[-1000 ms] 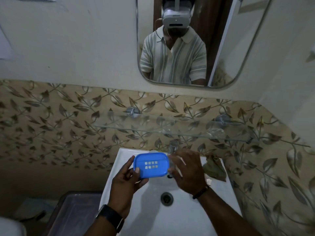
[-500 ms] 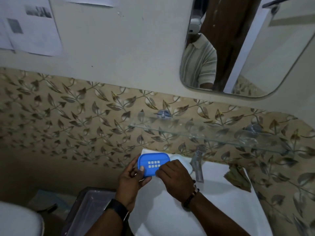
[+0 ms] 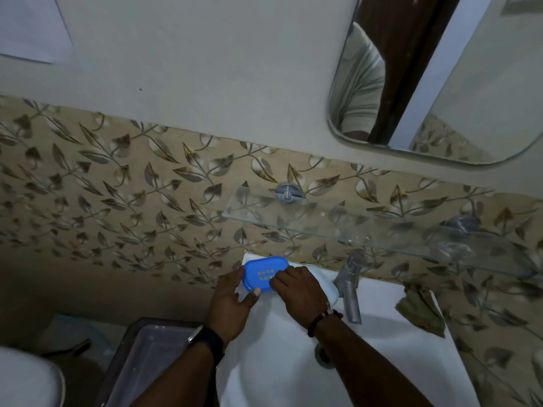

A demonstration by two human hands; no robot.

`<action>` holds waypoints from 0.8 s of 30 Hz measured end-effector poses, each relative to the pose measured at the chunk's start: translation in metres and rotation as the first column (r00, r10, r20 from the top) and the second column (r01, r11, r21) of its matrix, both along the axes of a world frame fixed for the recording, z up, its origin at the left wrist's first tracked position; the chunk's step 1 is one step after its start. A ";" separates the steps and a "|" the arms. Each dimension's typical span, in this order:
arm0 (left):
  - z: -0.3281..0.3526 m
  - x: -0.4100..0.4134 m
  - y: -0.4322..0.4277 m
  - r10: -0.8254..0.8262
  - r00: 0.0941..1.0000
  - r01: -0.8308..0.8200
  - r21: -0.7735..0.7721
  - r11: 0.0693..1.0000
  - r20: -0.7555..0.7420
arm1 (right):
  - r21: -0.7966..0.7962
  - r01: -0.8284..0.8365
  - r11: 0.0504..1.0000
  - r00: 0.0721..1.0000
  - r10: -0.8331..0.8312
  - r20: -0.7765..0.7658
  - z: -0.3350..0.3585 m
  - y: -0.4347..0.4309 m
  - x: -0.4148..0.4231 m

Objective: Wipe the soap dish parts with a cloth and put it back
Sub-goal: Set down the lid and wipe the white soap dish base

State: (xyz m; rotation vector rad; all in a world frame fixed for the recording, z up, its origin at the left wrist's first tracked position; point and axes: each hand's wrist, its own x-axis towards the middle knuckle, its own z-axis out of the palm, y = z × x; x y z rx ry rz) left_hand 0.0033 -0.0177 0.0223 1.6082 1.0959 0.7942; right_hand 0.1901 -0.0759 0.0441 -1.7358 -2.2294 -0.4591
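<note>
The blue soap dish [image 3: 264, 270], a slotted plastic part, sits at the back left corner of the white sink [image 3: 382, 342]. My left hand [image 3: 232, 301] grips its left edge with thumb under the front rim. My right hand [image 3: 302, 292] holds its right side, fingers over the slots. A crumpled olive cloth [image 3: 420, 311] lies on the sink's right rim, away from both hands.
A metal tap [image 3: 349, 286] stands just right of my right hand. A glass shelf [image 3: 367, 227] juts from the leaf-patterned tiles above the sink. A mirror [image 3: 440, 77] hangs at the upper right. A plastic bin [image 3: 147, 356] stands left of the sink.
Both hands have carried the blue soap dish from above the basin back and left to the sink's rear corner. The view has swung left and down.
</note>
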 end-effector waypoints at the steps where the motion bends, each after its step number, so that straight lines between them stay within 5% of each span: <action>1: -0.002 0.002 0.003 -0.001 0.999 0.002 0.027 1.000 -0.048 | -0.013 0.007 1.000 1.000 -0.007 -0.005 -0.005 0.006 0.003; 15: -0.051 0.026 0.043 0.040 0.852 0.160 0.333 0.929 -0.522 | -0.150 0.094 0.984 0.993 -0.083 0.078 -0.048 0.043 0.018; 20: -0.051 0.028 0.040 0.068 0.826 0.173 0.367 0.914 -0.560 | -0.046 0.115 0.992 0.993 -0.113 0.047 -0.050 0.034 0.023; 24: -0.051 0.035 0.026 0.049 0.791 0.261 0.409 0.874 -0.610 | 0.025 0.312 0.950 0.949 -0.311 -0.041 -0.041 0.004 0.017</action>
